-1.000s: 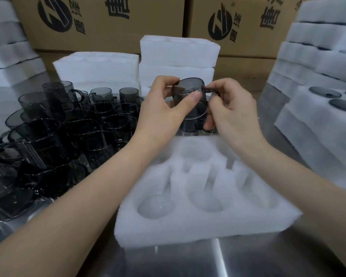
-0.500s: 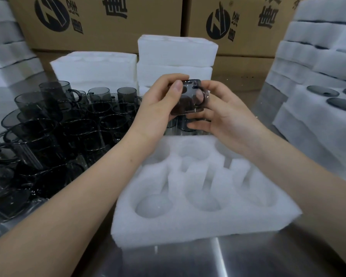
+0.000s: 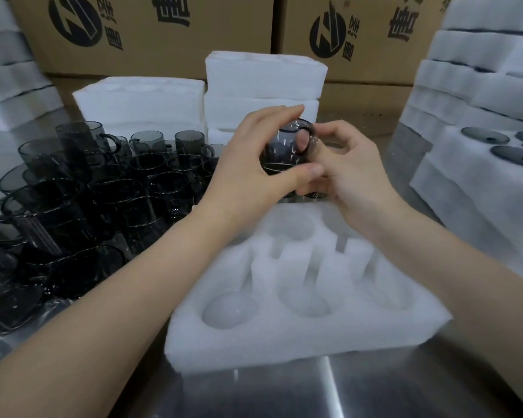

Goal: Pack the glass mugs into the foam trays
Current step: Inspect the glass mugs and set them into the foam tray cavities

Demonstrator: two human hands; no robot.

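1. Open room: the foam tray (image 3: 299, 336) fills the lower middle of the frame. A strip of bare metal table (image 3: 329, 393) runs along the bottom edge in front of it. The tray's near and right edges stand apart from anything else.
2. The task's thing: one smoky glass mug (image 3: 284, 146) is held in the air at the centre of the frame, above the tray's far edge, tilted with its handle loop facing me.
3. Grip: my left hand (image 3: 248, 164) wraps the mug's body, thumb below and fingers curled over the top. My right hand (image 3: 354, 173) has its fingers curled in against the handle side. How firmly it pinches I cannot tell.
4. In the way: the loose mugs (image 3: 103, 188) crowd the left of the frame, packed close together and reaching up to the tray's left edge.
5. Further off: stacked foam blocks (image 3: 263, 82) rise in the upper middle, and a taller foam stack (image 3: 480, 86) stands at the right. Dark round lids (image 3: 485, 135) sit in foam there. Printed cardboard boxes (image 3: 151, 40) line the top.
6. Materials: the tray is soft white foam with two rows of round wells joined by slots, and those I can see show only foam. The mugs are dark, see-through glass, and the table is brushed, shiny steel.
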